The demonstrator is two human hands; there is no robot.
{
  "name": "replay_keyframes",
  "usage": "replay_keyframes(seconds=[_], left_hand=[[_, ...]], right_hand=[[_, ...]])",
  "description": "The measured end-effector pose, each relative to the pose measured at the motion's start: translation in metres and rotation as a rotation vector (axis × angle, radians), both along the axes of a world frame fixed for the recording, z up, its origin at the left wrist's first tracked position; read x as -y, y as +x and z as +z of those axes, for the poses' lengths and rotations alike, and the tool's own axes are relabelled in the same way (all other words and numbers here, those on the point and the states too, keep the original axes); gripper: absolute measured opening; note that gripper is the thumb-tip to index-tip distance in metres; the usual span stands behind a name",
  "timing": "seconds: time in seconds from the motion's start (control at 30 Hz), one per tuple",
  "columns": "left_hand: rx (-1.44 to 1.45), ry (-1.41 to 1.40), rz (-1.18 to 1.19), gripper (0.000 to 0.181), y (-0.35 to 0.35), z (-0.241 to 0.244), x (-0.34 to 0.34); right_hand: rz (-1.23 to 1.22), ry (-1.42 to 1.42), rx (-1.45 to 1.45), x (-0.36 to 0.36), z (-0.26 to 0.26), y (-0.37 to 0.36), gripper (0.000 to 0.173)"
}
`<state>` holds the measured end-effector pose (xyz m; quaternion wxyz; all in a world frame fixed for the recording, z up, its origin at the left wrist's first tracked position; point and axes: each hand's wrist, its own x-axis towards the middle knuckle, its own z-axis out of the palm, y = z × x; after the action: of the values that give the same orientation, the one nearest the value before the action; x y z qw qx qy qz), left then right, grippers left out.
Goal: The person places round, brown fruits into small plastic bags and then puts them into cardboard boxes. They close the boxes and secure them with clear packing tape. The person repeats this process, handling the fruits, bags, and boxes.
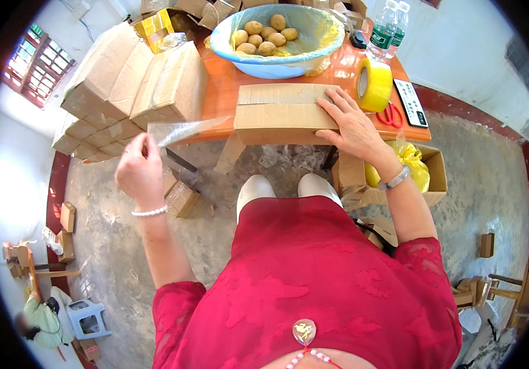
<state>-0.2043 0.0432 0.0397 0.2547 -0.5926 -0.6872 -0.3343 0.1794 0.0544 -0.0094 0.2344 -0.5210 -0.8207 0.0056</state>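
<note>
A long cardboard box [283, 117] lies at the table's near edge, with a band of tape along its top. My right hand [349, 122] rests flat on the box's right end, fingers spread. My left hand [142, 163] is closed on a strip of clear tape [186, 131], pulled out to the left of the box; whether the strip joins the box I cannot tell. A roll of yellow tape [375, 85] stands right of the box, beside red-handled scissors [389, 116]. Behind the box, a blue basin [269, 69] lined with plastic film holds several potatoes [266, 48].
Stacked cardboard boxes [153, 87] fill the table's left side. Water bottles [384, 32] and a white card or device [410, 104] are at the right. An open carton [437, 180] with a yellow bag stands below. A person [47, 318] is at the far lower left, near a stool [89, 318].
</note>
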Motion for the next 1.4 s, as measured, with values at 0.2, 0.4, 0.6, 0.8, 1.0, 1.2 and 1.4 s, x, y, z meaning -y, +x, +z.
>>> replay_keyframes(seconds=[0.2, 0.4, 0.6, 0.8, 1.0, 1.2, 1.4], left_hand=[[-0.151, 0.168, -0.131, 0.013, 0.021, 0.054, -0.040], [-0.151, 0.282, -0.417, 0.018, 0.077, 0.066, -0.073], [-0.376, 0.140, -0.791, 0.037, 0.174, 0.047, -0.073], [-0.370, -0.038, -1.162, 0.047, 0.224, -0.009, -0.020], [-0.213, 0.021, -1.154, 0.053, 0.175, 0.004, -0.018], [-0.373, -0.460, -0.844, 0.108, 0.117, -0.020, -0.053], [-0.543, -0.689, -0.869, 0.119, 0.134, -0.014, -0.078]], right_hand=[[0.004, 0.004, -0.003, -0.004, -0.007, -0.001, 0.063], [0.004, -0.002, -0.005, -0.002, -0.004, -0.002, 0.064], [0.017, 0.011, -0.041, -0.002, -0.005, -0.002, 0.061], [0.035, 0.157, -0.036, -0.005, -0.013, 0.002, 0.045], [0.032, 0.113, -0.042, -0.005, -0.016, 0.004, 0.053], [0.005, 0.062, -0.073, -0.003, -0.009, 0.001, 0.061], [0.030, 0.048, -0.112, -0.004, -0.009, 0.003, 0.063]])
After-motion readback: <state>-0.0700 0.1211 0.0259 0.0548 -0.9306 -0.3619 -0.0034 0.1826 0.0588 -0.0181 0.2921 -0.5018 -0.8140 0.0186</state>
